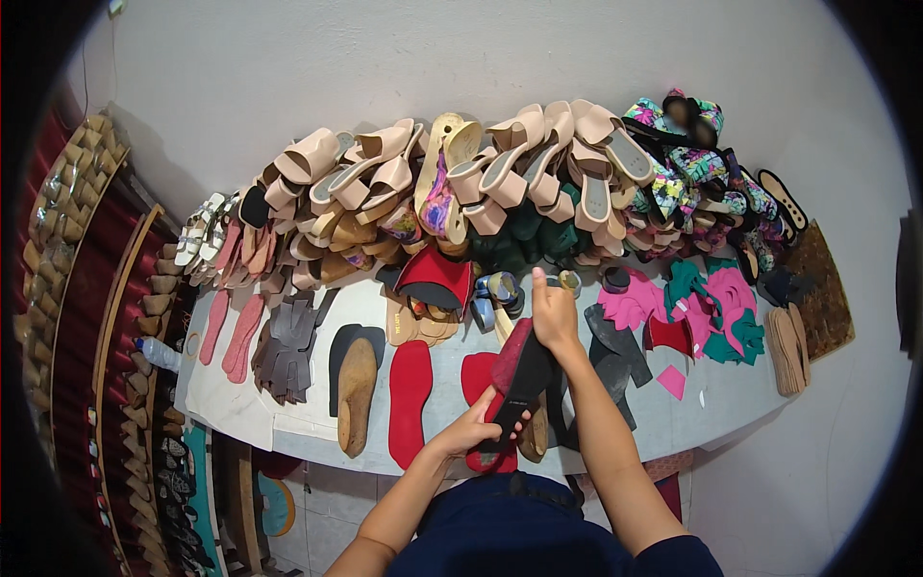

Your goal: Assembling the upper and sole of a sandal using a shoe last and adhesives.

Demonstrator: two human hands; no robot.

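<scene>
My left hand is closed round the lower end of a black shoe sole with a dark red, rough-looking strip along its left side. At the sole's upper end my right hand is closed on it, thumb pointing up. The sole is tilted above the table. Partly hidden beneath it lies a red insole, and a wooden shoe last shows beside it. Another red insole lies flat to the left. Left of that, a wooden last rests on a dark grey sole piece.
Beige sandals and floral ones pile against the wall. Grey cut pieces and pink pieces lie on the grey table. Tan soles stand at right; shelves of lasts line the left.
</scene>
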